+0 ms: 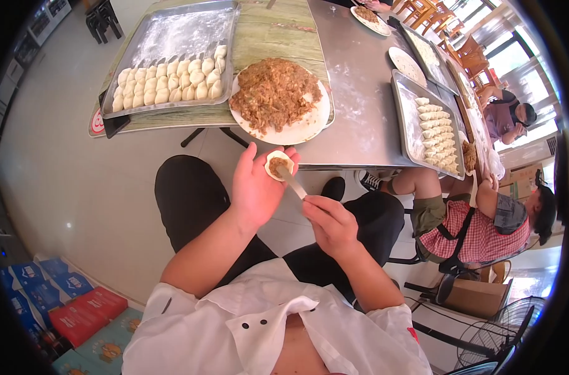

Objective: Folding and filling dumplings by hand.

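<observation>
A round dough wrapper (287,158) with brown filling in its middle lies on the fingers of my left hand (261,183), palm up. My right hand (330,221) grips a flat, narrow spatula (295,183), its far tip touching the filling. Just beyond my left hand, a white plate (289,136) holds a large mound of minced filling (277,91). To its left stands a metal tray (181,33) dusted with flour, with rows of folded dumplings (162,84) along its near half.
On the steel table (355,103) at the right stands another tray (413,136) of dumplings, with a plate (406,65) behind it. A person in a checked apron (481,234) sits at my right; others work farther off. A fan (495,333) and boxes (87,311) stand on either side.
</observation>
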Motion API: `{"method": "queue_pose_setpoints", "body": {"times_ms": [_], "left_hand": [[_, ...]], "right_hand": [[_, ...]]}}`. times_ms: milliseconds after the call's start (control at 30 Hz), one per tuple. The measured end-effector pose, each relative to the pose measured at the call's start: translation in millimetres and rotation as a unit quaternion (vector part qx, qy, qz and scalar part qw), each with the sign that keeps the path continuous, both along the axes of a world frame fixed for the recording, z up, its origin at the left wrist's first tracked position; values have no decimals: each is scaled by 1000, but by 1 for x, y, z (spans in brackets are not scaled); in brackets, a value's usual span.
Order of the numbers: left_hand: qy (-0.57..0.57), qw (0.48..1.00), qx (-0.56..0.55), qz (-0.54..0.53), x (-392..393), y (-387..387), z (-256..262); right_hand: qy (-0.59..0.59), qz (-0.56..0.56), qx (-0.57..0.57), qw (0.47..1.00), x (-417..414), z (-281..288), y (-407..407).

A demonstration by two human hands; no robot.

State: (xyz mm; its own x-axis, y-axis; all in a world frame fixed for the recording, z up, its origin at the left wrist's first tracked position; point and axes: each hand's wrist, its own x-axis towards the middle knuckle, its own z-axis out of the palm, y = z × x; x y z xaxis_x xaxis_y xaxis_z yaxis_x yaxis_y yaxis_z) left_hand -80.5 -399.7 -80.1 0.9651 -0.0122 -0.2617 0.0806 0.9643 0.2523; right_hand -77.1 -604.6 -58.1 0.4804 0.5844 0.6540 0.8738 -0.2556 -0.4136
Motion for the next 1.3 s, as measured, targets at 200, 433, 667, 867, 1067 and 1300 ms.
{"method": "queue_pose_setpoints", "body": {"times_ms": [200, 433, 667, 867, 1067, 1300], "left_hand": [[-4, 1000, -5, 11, -2, -5, 2], [7, 999, -16, 31, -2, -9, 1], [12, 999, -19, 32, -3, -9, 3], [14, 999, -17, 32, -4, -9, 4], [6, 1000, -7, 22, -4, -8, 4], [12, 1000, -13, 10, -3, -8, 2]], "right_hand": [[43, -67, 23, 997, -5, -11, 9], [28, -69, 46, 996, -16, -8, 10], [64, -75, 35, 994, -21, -11, 13], [66, -83, 76, 991, -26, -5, 10], [37, -62, 33, 997, -27, -5, 8], [240, -85, 194, 947, -36, 5, 6]]}}
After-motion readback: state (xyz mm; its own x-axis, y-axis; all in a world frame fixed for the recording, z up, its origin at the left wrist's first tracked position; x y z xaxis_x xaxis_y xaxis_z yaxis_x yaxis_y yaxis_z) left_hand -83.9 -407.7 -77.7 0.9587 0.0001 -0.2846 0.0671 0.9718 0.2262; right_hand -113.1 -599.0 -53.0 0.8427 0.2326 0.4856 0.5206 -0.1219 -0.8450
